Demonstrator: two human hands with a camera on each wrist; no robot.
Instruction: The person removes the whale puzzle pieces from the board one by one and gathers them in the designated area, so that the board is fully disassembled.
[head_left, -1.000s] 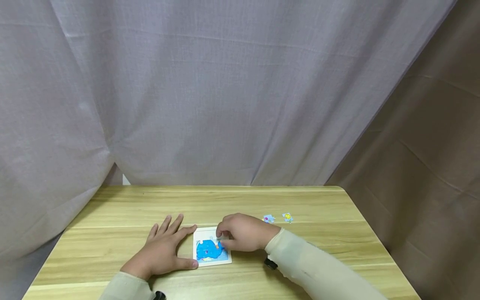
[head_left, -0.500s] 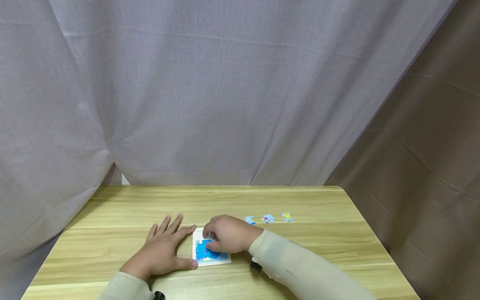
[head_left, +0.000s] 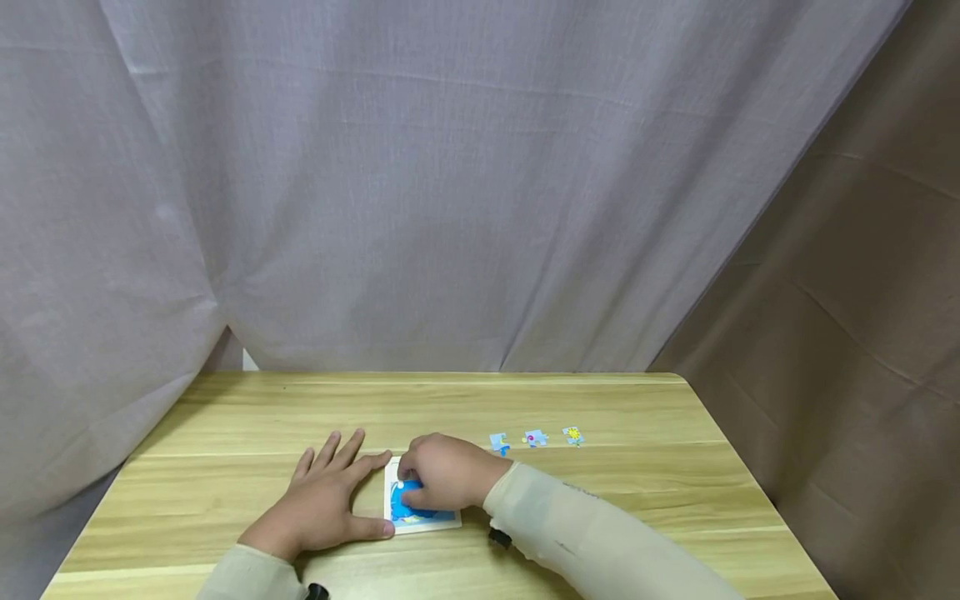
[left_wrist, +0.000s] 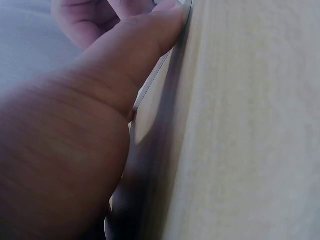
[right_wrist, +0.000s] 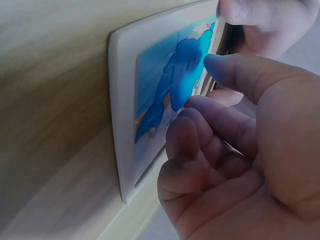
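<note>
My left hand [head_left: 318, 504] lies with fingers spread, its thumb and index fingertips touching the left corners of a white-framed jigsaw puzzle [head_left: 437, 526] showing a blue whale. Its thumb [left_wrist: 135, 45] runs along the frame's edge in the left wrist view. Over the puzzle, my right hand [head_left: 450, 471] has its fingers curled and its thumb at the blue whale. In the right wrist view, a gap shows between that thumb [right_wrist: 232, 70] and the index finger, with the puzzle [right_wrist: 170, 85] behind. Whether a piece is pinched there is hidden.
Loose jigsaw pieces lie to the right: a blue-and-yellow piece [head_left: 499, 442], a piece with a pink spot [head_left: 536, 437] and a piece with a yellow sun [head_left: 573, 435]. A grey curtain [head_left: 450, 208] hangs behind the wooden table [head_left: 637, 475].
My right hand has moved left across the puzzle, from its right side toward its upper left, uncovering the nearest loose piece. The left hand stays in place at the frame.
</note>
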